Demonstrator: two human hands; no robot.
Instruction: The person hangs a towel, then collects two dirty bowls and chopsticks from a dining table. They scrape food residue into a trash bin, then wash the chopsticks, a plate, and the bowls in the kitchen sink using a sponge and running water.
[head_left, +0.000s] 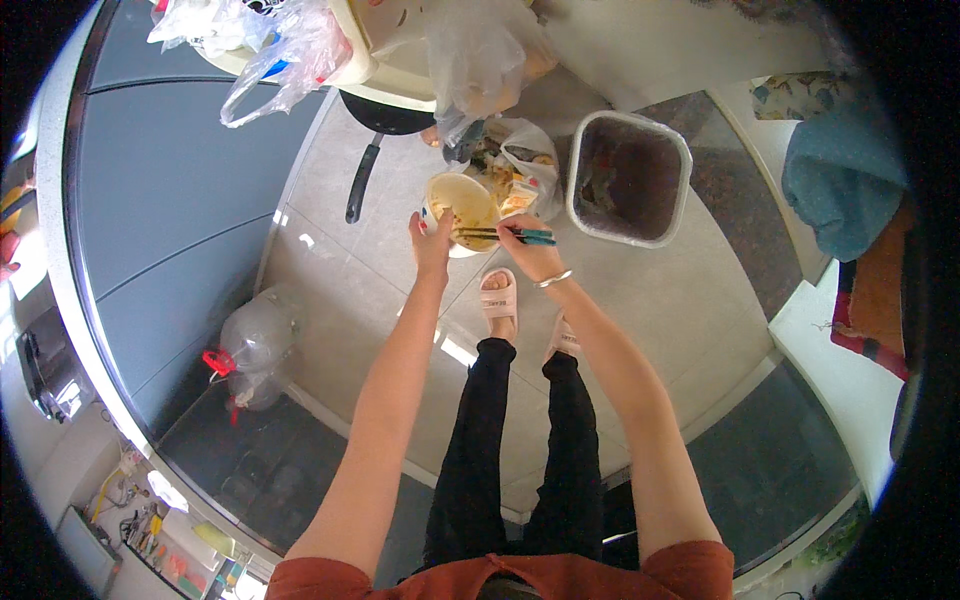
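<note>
My left hand (433, 246) grips a white bowl (471, 196) by its near left rim, thumb over the edge. The bowl is tilted, and yellowish food residue clings to its inside. In my right hand (534, 247) is a pair of dark chopsticks with blue-green ends (537, 237); their tips reach into the bowl. Just beyond the bowl, an opened plastic bag (546, 174) holds food waste and a crumpled wrapper (519, 196). Part of that bag is hidden behind the bowl.
A square bin (679, 217) with a dark interior stands to the right of the bag. A black-handled pan (364, 184) sits at the upper left, under a pale surface with plastic bags (289, 60). Tied clear bags (259, 330) rest by the grey cabinet (180, 150). Tiled floor (352, 300) lies below.
</note>
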